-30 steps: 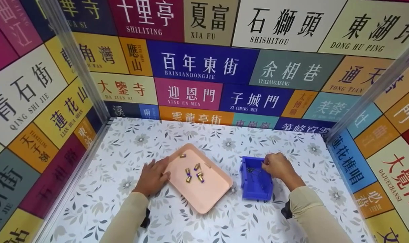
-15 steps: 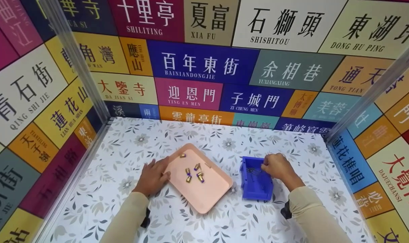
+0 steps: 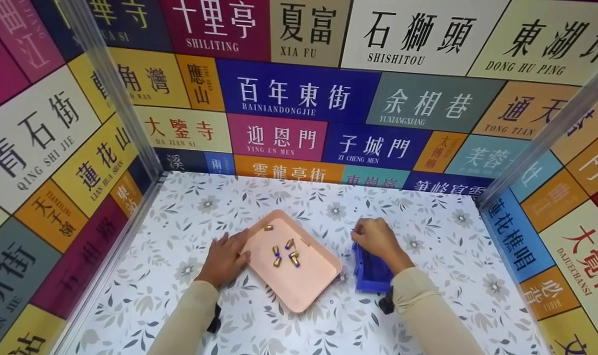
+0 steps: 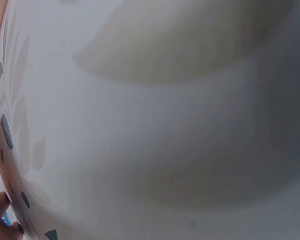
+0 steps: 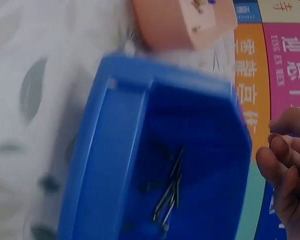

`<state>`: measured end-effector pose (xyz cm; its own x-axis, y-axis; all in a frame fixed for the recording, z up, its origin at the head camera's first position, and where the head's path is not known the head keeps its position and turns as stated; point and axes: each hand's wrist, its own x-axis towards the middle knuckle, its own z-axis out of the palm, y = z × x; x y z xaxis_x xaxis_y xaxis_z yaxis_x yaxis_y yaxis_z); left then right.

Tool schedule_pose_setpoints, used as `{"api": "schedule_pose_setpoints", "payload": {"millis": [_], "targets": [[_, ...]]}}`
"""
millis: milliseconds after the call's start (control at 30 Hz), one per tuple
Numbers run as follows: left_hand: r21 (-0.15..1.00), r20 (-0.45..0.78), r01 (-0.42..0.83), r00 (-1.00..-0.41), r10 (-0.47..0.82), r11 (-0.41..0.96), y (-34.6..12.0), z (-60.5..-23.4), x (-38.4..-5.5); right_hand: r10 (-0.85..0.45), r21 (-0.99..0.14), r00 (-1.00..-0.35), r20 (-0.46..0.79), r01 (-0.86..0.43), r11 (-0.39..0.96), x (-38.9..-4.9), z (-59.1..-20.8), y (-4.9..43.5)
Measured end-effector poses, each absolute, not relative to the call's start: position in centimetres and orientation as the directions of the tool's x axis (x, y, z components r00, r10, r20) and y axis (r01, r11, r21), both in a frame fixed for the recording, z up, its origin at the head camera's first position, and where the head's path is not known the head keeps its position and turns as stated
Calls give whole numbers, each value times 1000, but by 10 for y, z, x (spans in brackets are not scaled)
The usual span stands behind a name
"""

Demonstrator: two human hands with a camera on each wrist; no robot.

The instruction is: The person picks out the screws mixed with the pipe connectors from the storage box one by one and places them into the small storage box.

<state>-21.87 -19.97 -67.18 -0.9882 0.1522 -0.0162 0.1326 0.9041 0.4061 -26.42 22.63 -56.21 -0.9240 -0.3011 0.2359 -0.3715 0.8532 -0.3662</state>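
In the head view, my left hand (image 3: pixel 225 260) rests against the left edge of a shallow pink tray (image 3: pixel 306 291), its fingers extended and the thumb near the rim. Several small gold cylindrical pieces (image 3: pixel 277 250) with purple parts lie in the tray. My right hand (image 3: pixel 380 241) is over the far end of a blue bin (image 3: pixel 373 285), fingers curled. In the right wrist view its fingertips are close together beside the bin; whether they pinch anything cannot be seen. Several thin metal pins (image 5: pixel 171 192) lie inside the bin. The left wrist view shows mostly tabletop.
The tray and the bin stand side by side on a white table (image 3: pixel 220 320) printed with grey leaves and flowers. Panels with printed signs (image 3: pixel 299 93) enclose the back and sides, joined by clear corner strips (image 3: pixel 126 98).
My right hand has moved left from the bin's right side to its far left corner, covering more of the bin. My left hand and the tray hold their places.
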Motion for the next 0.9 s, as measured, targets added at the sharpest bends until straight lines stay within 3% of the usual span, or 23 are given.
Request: {"api": "schedule_pose_setpoints", "payload": {"millis": [433, 633, 900], "targets": [[413, -18, 142, -986, 164, 899, -200, -671, -218, -449, -407, -879, 160, -473, 781, -282, -580, 135], [420, -11, 145, -986, 165, 896, -201, -672, -218, -446, -438, -887, 118, -450, 779, -286, -594, 114], [425, -42, 102, -990, 132, 900, -200, -671, -218, -390, -362, -916, 93, -396, 844, -285, -612, 99]]}}
